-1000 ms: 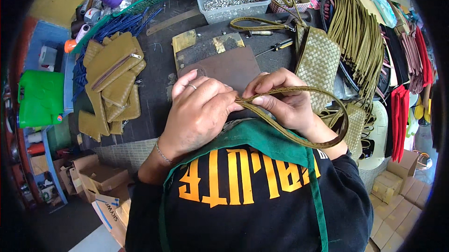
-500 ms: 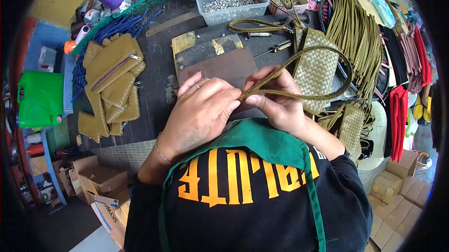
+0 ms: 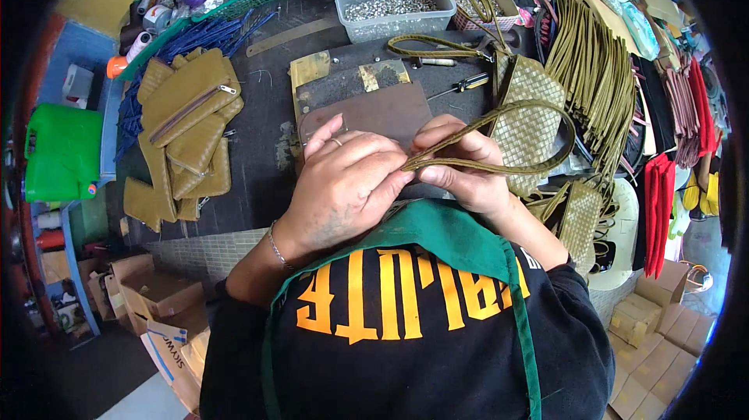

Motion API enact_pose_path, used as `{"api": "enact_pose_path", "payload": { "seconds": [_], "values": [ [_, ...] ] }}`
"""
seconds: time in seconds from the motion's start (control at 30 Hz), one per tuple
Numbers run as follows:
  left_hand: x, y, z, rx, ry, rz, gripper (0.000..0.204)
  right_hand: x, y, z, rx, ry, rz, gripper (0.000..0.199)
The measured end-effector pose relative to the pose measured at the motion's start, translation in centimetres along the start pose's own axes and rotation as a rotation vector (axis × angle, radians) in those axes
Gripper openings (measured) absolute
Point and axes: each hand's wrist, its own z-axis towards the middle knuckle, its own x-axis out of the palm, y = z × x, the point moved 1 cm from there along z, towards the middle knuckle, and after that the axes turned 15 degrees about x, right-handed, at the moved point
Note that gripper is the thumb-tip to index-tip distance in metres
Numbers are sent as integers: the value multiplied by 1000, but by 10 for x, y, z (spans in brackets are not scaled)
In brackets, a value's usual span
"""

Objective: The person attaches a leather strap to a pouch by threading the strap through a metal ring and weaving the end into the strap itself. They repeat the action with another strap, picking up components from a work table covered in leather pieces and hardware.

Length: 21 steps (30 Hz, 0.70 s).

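Olive strap (image 3: 511,170): doubled into a long teardrop loop, it sits between my two hands, raised in front of the green apron (image 3: 437,225) at my chest
Long axis: it runs from left to right, its right end tilted a little away from me
Direction: the pinched ends meet at my fingers on the left, while the rounded bend points right, in front of a woven olive pouch (image 3: 538,81)
Left hand (image 3: 351,178): my thumb and forefinger close on the gathered ends, the other fingers bent, the little finger lifted clear
Right hand (image 3: 466,166): my thumb and fingers nearly meet around the strap just beside the left grip, the upper strand crossing in front of my fingers
Worktable (image 3: 261,159): beyond my knuckles lies a brown flat piece (image 3: 367,112), with a screwdriver (image 3: 468,84) to its right
Left of the hands: olive zippered pouches (image 3: 195,116) lie in a heap
Far side: a clear tub (image 3: 394,31) holds small metal pieces
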Motion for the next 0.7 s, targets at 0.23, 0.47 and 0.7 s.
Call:
{"api": "enact_pose_path", "payload": {
  "seconds": [0.23, 0.47, 0.7],
  "values": [
    [8, 0, -4, 185, -89, 158, 13, 3, -1, 0, -526, -159, -481, 17],
    [9, 1, -8, 316, -99, 205, 15, -2, 1, -9, -683, -143, -744, 25],
    [11, 4, -10, 338, -114, 123, 19, -1, 6, -8, -699, -129, -758, 27]
  ]
}}
